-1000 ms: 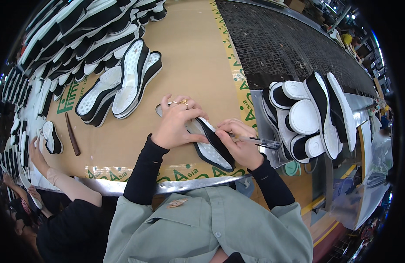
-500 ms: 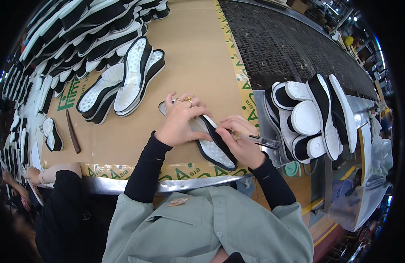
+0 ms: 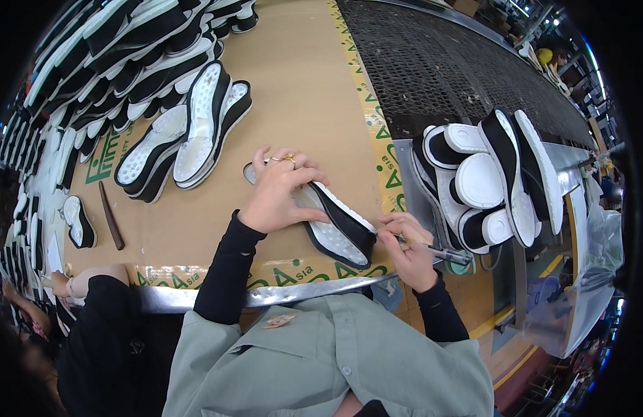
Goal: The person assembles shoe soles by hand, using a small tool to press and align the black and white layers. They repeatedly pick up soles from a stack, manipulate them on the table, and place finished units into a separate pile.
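A black-and-white shoe sole (image 3: 341, 244) lies tilted on its side near the table's front edge, its dimpled white inner face toward me. My left hand (image 3: 281, 194) grips it round the middle, with the thumb pressed on the inner face and the fingers over the far side. By the sole's thick right end, my right hand (image 3: 410, 258) pinches a clear-barrelled pen (image 3: 436, 251). The pen's tip is at or very near the white edge there; I cannot tell if it touches.
Paired soles (image 3: 204, 132) lie beyond my left hand, below a large stack of soles (image 3: 137, 59). A brown curved strip (image 3: 111, 215) and a small sole (image 3: 78, 222) are at left. More soles (image 3: 483, 182) sit piled at right beside a dark mesh belt (image 3: 446, 69). Another person's arm (image 3: 102, 278) is at lower left.
My right hand and the pen have moved right and toward me, from the sole's middle to its thick right end. My left hand keeps its grip on the sole.
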A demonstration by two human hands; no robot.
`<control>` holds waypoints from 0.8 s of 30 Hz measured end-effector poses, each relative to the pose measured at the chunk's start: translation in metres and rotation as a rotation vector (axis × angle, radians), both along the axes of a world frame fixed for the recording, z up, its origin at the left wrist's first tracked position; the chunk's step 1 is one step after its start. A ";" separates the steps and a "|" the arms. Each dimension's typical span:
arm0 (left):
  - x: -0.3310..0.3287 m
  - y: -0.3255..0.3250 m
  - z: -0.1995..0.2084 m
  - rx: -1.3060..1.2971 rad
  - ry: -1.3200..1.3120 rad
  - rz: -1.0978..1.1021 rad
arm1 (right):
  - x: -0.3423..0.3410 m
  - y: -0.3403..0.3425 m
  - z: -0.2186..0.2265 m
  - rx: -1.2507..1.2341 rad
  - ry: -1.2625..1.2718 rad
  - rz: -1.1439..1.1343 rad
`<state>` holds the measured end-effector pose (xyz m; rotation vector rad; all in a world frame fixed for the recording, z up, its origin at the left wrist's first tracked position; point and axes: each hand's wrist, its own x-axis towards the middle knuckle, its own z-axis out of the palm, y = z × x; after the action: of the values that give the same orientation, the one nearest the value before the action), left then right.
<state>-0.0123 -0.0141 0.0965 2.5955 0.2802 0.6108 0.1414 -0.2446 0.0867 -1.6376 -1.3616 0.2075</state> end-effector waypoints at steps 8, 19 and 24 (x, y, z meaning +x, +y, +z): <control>0.000 -0.002 0.010 0.015 0.086 -0.030 | -0.007 -0.013 -0.011 0.078 -0.007 -0.092; 0.030 -0.064 0.006 0.129 0.238 -0.215 | -0.026 -0.024 -0.030 0.078 0.246 -0.249; 0.032 -0.064 0.008 0.140 0.261 -0.216 | -0.027 -0.019 -0.042 0.180 0.240 -0.272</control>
<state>0.0200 -0.0784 0.1044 2.7925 0.0373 0.2224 0.1140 -0.2640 0.0446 -1.5711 -0.9385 0.1126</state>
